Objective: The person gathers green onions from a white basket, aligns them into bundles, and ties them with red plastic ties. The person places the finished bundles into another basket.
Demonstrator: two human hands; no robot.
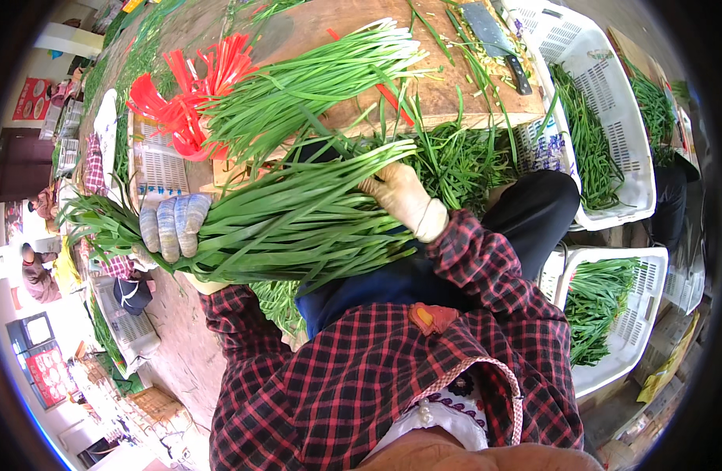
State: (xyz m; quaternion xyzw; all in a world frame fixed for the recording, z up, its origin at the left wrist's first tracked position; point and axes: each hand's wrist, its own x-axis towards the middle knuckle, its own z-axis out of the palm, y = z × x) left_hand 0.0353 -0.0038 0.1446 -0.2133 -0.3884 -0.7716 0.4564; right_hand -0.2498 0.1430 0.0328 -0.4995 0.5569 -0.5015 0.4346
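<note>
A large loose bunch of Chinese chives (290, 224) lies across my lap, its leafy ends to the left and its pale stalks to the right. My left hand (175, 228), in a stained blue-grey glove, is closed around the leafy end. At the stalk end, my right hand (399, 194), in a pale glove, pinches some stalks between thumb and fingers. Beyond them, a second bunch of chives (314, 82) rests on a wooden board (349, 17), over a red strip (395, 105). Red plastic ties (193, 82) stand in a cluster beside that bunch.
A cleaver (496, 44) lies among trimmings at the board's right. White plastic crates (637, 141) hold chives at the right, one of them nearer (649, 318). Loose greens (467, 159) lie below the board's edge. Other people sit or stand at the far left.
</note>
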